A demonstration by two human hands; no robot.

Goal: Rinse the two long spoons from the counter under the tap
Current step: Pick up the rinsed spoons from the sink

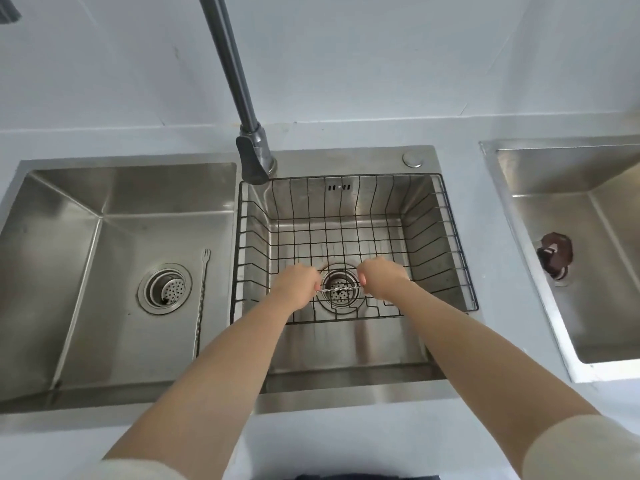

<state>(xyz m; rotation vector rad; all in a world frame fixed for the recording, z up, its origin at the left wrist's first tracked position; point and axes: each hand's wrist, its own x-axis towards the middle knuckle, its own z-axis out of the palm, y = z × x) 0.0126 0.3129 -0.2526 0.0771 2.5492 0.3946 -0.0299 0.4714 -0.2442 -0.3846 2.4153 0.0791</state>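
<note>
Both my hands reach into the right basin of the double sink. My left hand [297, 285] and my right hand [382, 278] each grip one end of a long twisted-handle metal spoon [339, 290], held level above the drain. Its ends are hidden in my fists. A second long utensil with a twisted handle and a small forked tip [202, 299] lies in the left basin along its right wall. The grey tap [254, 157] rises behind the divider, its spout out of view. No water is visible.
A black wire basket [446, 237] sits inside the right basin [346, 355]. The left basin [104, 237] has a strainer drain [165, 288]. A separate sink [561, 271] at the right holds a dark brown plug [554, 253]. White counter surrounds the sinks.
</note>
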